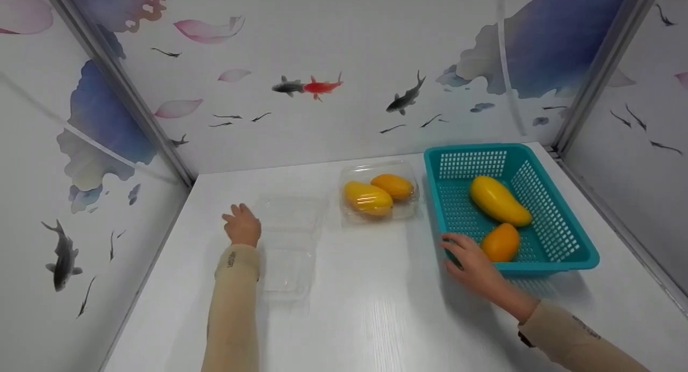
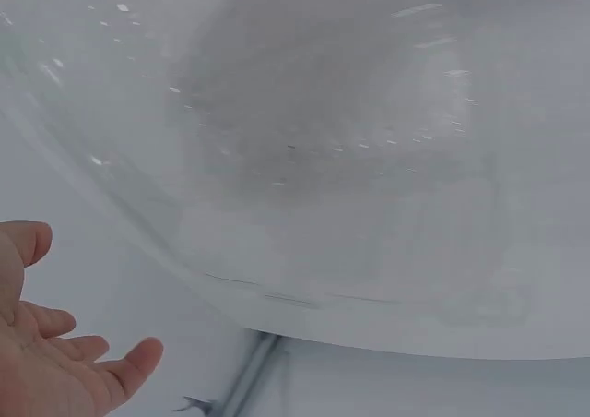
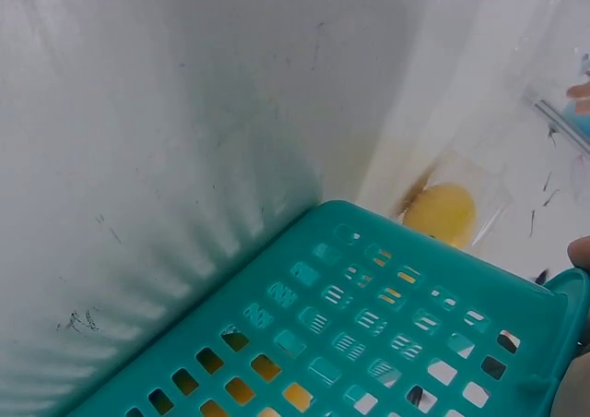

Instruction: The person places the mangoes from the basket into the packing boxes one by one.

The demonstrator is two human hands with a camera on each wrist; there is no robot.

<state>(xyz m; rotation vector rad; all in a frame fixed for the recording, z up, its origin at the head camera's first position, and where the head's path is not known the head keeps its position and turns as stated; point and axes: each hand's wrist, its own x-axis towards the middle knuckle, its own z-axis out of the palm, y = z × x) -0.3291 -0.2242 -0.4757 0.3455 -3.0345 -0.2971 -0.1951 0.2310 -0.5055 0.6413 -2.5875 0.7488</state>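
Observation:
My left hand has its fingers spread and holds nothing, just left of an opened clear plastic clamshell box. The box lies with its two halves unfolded, and in the left wrist view its clear plastic fills most of the picture beside the hand. At the near left corner of a teal basket is my right hand, fingers loosely extended at the rim. Inside the basket are a long yellow mango and a rounder orange mango, the latter close to the right fingers.
Left of the basket, toward the back, sits a covered clear box with two mangoes in it. White panels with painted fish and petals wall in the white table at the back and both sides.

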